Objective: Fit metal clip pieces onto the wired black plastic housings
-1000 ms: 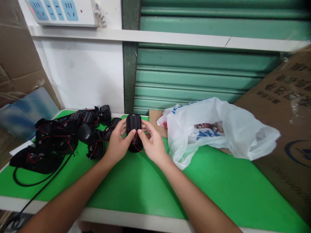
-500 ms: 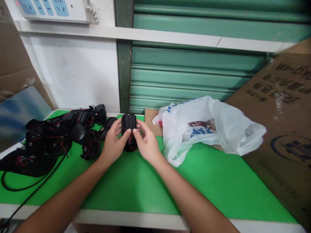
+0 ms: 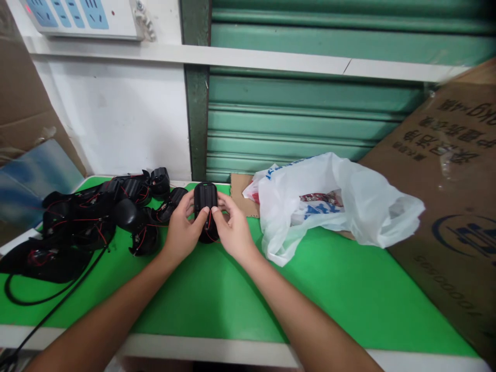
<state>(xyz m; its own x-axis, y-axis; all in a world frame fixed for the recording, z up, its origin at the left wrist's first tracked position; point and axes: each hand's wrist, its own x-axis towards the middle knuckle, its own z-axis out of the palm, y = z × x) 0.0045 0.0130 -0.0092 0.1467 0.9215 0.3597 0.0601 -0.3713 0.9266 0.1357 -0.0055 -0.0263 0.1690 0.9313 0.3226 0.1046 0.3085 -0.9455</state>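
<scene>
Between my hands is a black plastic housing [image 3: 206,194] with rounded corners and thin red wires at its lower part. My left hand [image 3: 185,223] grips its left side, the thumb pressed on the front near the wires. On the opposite side my right hand [image 3: 232,223] holds it in the same way, its thumb almost meeting the left one. A small green spot shows at the housing's top edge. Below the thumbs, a dark rounded part with red wire is partly hidden by my hands.
Several similar black parts with red wires [image 3: 129,213] lie piled on the left of the green tabletop [image 3: 240,305]. A black cable [image 3: 58,289] crosses the front left. To the right sit a white plastic bag [image 3: 372,201] and a large cardboard box [image 3: 445,206]. A green shutter [image 3: 302,98] stands behind.
A green spot now shows at the housing's top edge, where it looked whitish before. Both hands keep their hold in nearly the same place.
</scene>
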